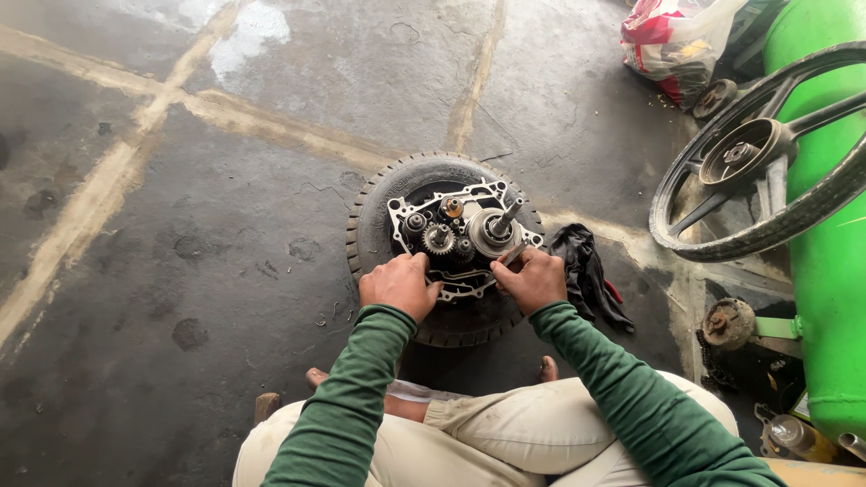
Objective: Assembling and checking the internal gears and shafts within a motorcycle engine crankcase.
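Stained grey concrete floor, crossed by pale seams, carries all items. A small tyre lies flat near centre, with an open gear housing resting on top: several small gears and an upright shaft exposed. The person sits behind it in green sleeves and light trousers. Left hand rests on the housing's near edge, fingers curled down onto it; whether its grip closes on anything cannot be told. Right hand is closed round a thin metal tool, tip pointing at the gears below the shaft. A black rag lies just right of the tyre. Further right: a spoked wheel leaning against a green cylinder; a plastic bag beyond.
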